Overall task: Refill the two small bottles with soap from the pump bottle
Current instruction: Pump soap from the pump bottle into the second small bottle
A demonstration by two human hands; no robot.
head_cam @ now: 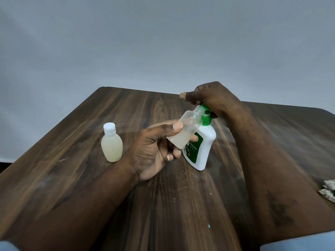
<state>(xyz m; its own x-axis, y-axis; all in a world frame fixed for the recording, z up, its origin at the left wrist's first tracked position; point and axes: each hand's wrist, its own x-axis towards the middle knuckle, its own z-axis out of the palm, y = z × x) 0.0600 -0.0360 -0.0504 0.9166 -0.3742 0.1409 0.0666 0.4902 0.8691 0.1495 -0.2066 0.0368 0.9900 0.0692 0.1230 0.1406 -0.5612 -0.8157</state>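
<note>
- Head view, setting: plain grey wall behind; a dark wood-grain bench [87, 160] with pale scuffs and specks fills the lower frame.
- Capped small bottle [111, 144]: upright on the bench, left of both hands and apart from them; white flip cap on, cloudy pale soap up to near the shoulder.
- Open small bottle [184, 129]: clear plastic, no cap, threaded neck bare; tilted with its mouth up and to the right — right at the green pump head. Cloudy soap sits in its lower part, the upper part is clear.
- Left hand [155, 151]: grip clamped on the open small bottle, thumb across its near side, fingers curled under and behind its base; the bottle is held clear of the bench.
- Pump bottle [204, 147]: white body with a green label reading "ORIGINAL", green collar and pump head; it stands on the bench just behind the open small bottle, leaning slightly.
- Right hand [212, 100]: lies over the pump head, grip closed down on it, thumb stretched out to the left above the small bottle's mouth. Whether soap is running from the nozzle cannot be told.
- Patterned scrap [329, 190]: grey, crumpled, at the right edge of the bench — well apart from the bottles.
</note>
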